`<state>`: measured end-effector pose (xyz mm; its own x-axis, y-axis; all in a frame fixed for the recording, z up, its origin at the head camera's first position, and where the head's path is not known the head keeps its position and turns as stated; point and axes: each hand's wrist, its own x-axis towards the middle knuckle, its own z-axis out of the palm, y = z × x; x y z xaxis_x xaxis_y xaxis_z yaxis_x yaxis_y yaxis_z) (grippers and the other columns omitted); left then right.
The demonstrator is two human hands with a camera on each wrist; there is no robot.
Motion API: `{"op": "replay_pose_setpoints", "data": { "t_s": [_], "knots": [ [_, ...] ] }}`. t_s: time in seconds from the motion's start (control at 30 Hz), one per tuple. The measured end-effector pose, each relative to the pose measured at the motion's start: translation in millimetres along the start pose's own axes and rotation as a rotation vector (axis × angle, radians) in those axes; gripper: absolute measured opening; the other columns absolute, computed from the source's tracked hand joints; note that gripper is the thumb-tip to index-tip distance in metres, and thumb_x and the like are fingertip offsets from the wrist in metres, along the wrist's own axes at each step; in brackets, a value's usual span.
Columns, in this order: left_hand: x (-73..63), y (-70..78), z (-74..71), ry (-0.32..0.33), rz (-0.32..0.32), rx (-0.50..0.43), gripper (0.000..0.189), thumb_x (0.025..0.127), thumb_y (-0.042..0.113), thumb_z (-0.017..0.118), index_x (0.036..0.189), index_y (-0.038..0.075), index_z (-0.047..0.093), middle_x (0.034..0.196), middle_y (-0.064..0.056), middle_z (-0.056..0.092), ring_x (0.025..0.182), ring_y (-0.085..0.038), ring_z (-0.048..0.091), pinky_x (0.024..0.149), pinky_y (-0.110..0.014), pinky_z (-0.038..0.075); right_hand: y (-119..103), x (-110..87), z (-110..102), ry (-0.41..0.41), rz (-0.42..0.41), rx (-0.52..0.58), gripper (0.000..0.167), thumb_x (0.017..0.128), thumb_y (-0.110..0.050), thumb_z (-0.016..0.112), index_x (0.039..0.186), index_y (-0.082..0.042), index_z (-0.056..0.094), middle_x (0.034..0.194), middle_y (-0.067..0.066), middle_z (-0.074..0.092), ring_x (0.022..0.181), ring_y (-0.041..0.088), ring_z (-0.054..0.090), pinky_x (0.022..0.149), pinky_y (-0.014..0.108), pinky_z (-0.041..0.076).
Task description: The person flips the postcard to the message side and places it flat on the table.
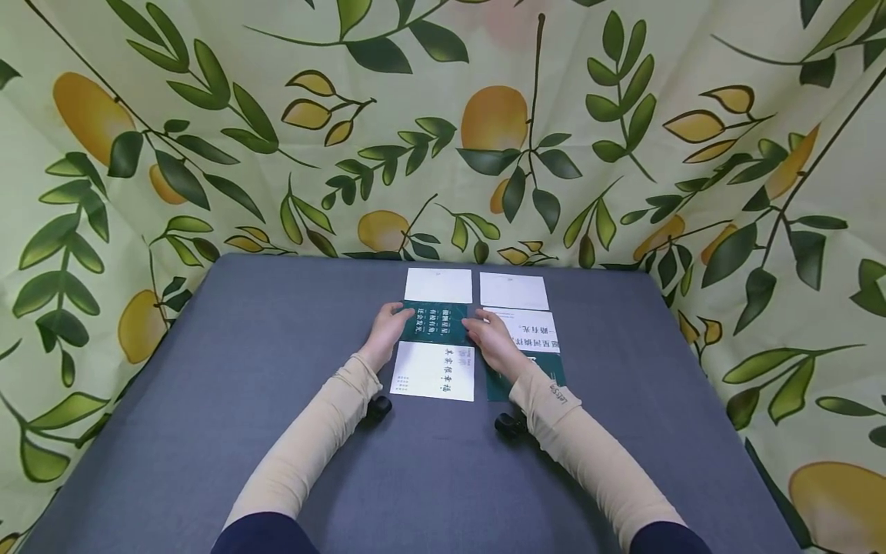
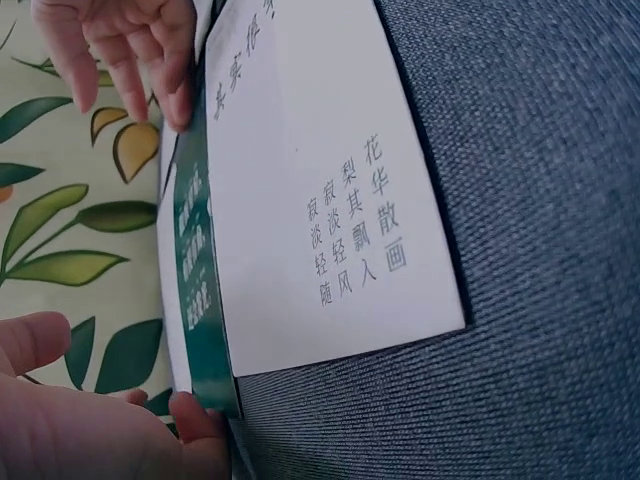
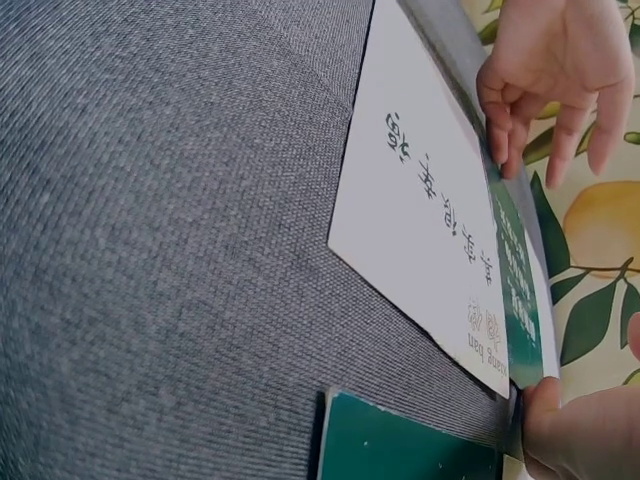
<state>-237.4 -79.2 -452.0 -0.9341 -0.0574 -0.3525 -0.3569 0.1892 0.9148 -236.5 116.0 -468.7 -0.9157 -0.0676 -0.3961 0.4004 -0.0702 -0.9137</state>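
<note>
A dark green card [image 1: 436, 322] with white writing lies in the middle of the left column of cards. My left hand [image 1: 383, 335] is at its left edge, and my right hand [image 1: 494, 342] is at its right edge. Fingertips of both hands touch these short edges; the fingers look loosely extended, not wrapped round the card. Just in front lies a white card [image 1: 424, 375] with black writing, also close up in the left wrist view. Behind the green card is a plain white card [image 1: 438, 285]. My right hand and forearm partly cover the right column.
In the right column are a plain white card [image 1: 514, 292] at the back, a white card with writing [image 1: 538, 325] and a green card [image 1: 551, 365] at the front. A grey cloth [image 1: 277, 331] covers the table. A leaf-patterned curtain [image 1: 415, 100] hangs behind it.
</note>
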Motion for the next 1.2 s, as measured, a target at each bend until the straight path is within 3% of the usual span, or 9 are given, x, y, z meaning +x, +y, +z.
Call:
{"op": "replay_pose_setpoints", "data": {
  "t_s": [0.27,0.5,0.77,1.0,1.2],
  "knots": [
    [-1.4,1.2,1.1,-0.009,-0.006,-0.073,0.058,0.095,0.026,0.048,0.143,0.002,0.025,0.145,-0.020,0.030,0.138,-0.034,0.027,0.115,-0.046,0.022,0.0,0.1,-2.9,0.022,-0.025,0.023,0.063,0.094,-0.012,0.052,0.146,0.000,0.019,0.151,0.020,0.022,0.139,0.032,0.028,0.117,0.040,0.021],
    [-4.7,4.1,1.3,0.011,-0.012,-0.112,0.069,0.094,0.029,0.049,0.148,0.004,0.012,0.153,-0.019,0.017,0.143,-0.034,0.017,0.117,-0.046,0.017,-5.8,-2.1,-3.4,0.020,-0.037,0.027,0.062,0.095,-0.014,0.050,0.146,0.001,0.018,0.151,0.017,0.025,0.140,0.027,0.027,0.117,0.038,0.021],
    [-11.2,18.1,3.9,0.055,0.086,-0.082,0.070,0.095,0.038,0.046,0.150,0.012,0.012,0.152,-0.013,0.018,0.141,-0.028,0.022,0.116,-0.044,0.021,-20.8,-7.7,0.1,0.044,-0.148,0.051,0.060,0.094,-0.015,0.053,0.146,-0.005,0.024,0.147,0.011,0.032,0.138,0.024,0.032,0.116,0.036,0.024],
    [-15.9,26.4,9.0,0.095,0.156,-0.139,0.062,0.096,0.038,0.046,0.150,0.021,0.019,0.150,-0.008,0.021,0.138,-0.023,0.027,0.113,-0.041,0.029,-26.1,-13.4,2.0,0.073,-0.211,0.003,0.055,0.096,-0.025,0.051,0.145,-0.012,0.031,0.150,0.005,0.032,0.139,0.021,0.032,0.115,0.033,0.027],
    [-14.6,26.0,11.3,0.114,0.203,-0.231,0.052,0.097,0.031,0.048,0.142,0.010,0.030,0.145,-0.014,0.033,0.132,-0.025,0.039,0.110,-0.039,0.034,-24.2,-15.7,1.2,0.080,-0.231,-0.011,0.054,0.097,-0.033,0.046,0.145,-0.014,0.032,0.152,0.002,0.029,0.141,0.019,0.030,0.115,0.030,0.026]
  ]
}}
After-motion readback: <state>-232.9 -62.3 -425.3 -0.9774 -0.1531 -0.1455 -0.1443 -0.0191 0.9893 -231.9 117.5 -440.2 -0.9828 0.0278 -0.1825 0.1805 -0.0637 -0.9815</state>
